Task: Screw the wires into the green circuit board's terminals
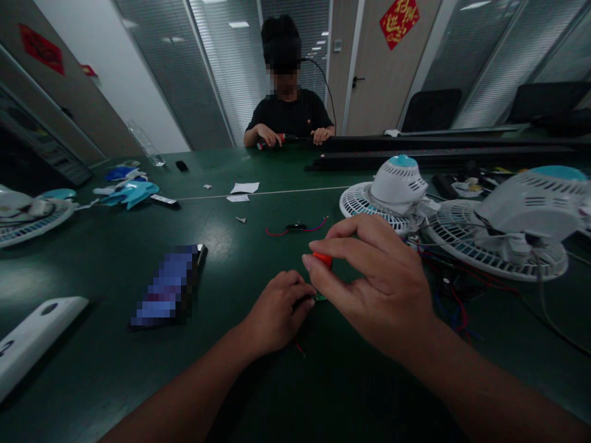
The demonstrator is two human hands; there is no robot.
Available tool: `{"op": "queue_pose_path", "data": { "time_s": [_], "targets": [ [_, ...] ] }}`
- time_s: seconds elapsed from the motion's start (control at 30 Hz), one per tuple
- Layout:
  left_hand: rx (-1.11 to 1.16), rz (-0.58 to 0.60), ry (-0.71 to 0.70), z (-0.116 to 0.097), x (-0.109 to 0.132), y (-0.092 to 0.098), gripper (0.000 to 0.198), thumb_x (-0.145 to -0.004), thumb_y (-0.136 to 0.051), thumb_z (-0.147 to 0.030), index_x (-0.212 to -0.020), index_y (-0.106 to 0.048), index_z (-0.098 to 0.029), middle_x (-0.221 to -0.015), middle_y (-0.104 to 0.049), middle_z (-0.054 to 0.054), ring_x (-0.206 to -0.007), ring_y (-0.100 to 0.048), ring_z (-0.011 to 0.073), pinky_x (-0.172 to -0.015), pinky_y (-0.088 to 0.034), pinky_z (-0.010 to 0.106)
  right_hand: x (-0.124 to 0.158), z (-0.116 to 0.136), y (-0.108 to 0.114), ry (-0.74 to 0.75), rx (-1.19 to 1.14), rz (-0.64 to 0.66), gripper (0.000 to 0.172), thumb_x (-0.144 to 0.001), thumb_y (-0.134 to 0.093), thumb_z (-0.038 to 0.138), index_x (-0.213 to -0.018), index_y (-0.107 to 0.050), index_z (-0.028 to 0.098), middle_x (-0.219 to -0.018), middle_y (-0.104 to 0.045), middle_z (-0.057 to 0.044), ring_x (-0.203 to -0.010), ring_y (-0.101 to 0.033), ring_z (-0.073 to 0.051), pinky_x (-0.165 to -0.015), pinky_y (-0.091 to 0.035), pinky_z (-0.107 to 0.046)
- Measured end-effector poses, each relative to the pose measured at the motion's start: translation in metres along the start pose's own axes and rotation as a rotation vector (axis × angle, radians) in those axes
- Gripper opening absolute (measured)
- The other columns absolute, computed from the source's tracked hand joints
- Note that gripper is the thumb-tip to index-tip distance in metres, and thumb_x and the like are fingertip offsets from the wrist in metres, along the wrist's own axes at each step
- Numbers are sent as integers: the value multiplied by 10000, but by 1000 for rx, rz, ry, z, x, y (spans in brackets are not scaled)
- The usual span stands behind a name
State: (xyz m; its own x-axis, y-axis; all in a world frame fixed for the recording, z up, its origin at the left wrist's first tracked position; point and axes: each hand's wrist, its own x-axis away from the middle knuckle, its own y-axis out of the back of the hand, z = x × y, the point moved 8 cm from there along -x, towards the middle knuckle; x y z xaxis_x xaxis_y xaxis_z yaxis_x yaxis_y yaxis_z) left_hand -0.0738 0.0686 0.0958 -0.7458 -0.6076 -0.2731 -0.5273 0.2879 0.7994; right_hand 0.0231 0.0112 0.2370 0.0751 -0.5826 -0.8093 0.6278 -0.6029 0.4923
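My right hand point(373, 283) hovers over the green table point(115, 258), fingers pinched round a small tool with an orange-red top point(322, 258). Just below it my left hand point(277, 311) rests on the table, closed on a small green circuit board point(319, 298) with a thin red wire trailing under the hand. The tool's lower end is hidden between the two hands. A short black part with red and blue leads point(298, 228) lies on the table beyond my hands.
Two dismantled white fans point(397, 191) point(517, 227) with loose wires sit at right. A phone point(168, 284) and a white casing point(32, 338) lie at left. Paper scraps point(244, 188) and blue fan blades point(129, 192) lie further back. A person sits opposite, holding a screwdriver.
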Motion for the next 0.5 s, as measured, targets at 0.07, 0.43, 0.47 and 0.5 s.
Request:
{"op": "queue_pose_path", "data": {
  "time_s": [0.07,0.43,0.47,0.5],
  "targets": [
    [6,-2,-2,0,0,0,170,-883,-550,-139,-1007,-659,-179,-1075,-619,89,-1038,-564,267,-929,-479,481,0,0,1,-2,6,-3,89,-817,-650,218,-824,-716,158,-809,-630,-81,-767,-581,-206,-665,-464,-390],
    [-1,3,-9,0,0,-1,173,-880,-562,-143,-1021,-653,-182,-1083,-616,91,-1076,-549,273,-929,-481,468,1,-2,0,-1,38,8,96,-830,-649,229,-824,-718,163,-788,-618,-68,-757,-559,-192,-654,-441,-367],
    [1,1,-10,0,0,-1,178,-879,-562,-142,-1025,-653,-186,-1076,-617,87,-1073,-550,271,-926,-483,465,1,-2,0,-3,40,8,94,-832,-642,223,-825,-717,168,-788,-621,-66,-758,-559,-191,-655,-442,-367],
    [2,-2,-10,1,1,-1,184,-881,-560,-141,-1033,-653,-190,-1073,-618,82,-1068,-551,268,-923,-484,463,1,-2,0,-5,41,8,95,-834,-635,221,-826,-716,172,-787,-623,-65,-759,-560,-191,-656,-443,-368]
  ]
}}
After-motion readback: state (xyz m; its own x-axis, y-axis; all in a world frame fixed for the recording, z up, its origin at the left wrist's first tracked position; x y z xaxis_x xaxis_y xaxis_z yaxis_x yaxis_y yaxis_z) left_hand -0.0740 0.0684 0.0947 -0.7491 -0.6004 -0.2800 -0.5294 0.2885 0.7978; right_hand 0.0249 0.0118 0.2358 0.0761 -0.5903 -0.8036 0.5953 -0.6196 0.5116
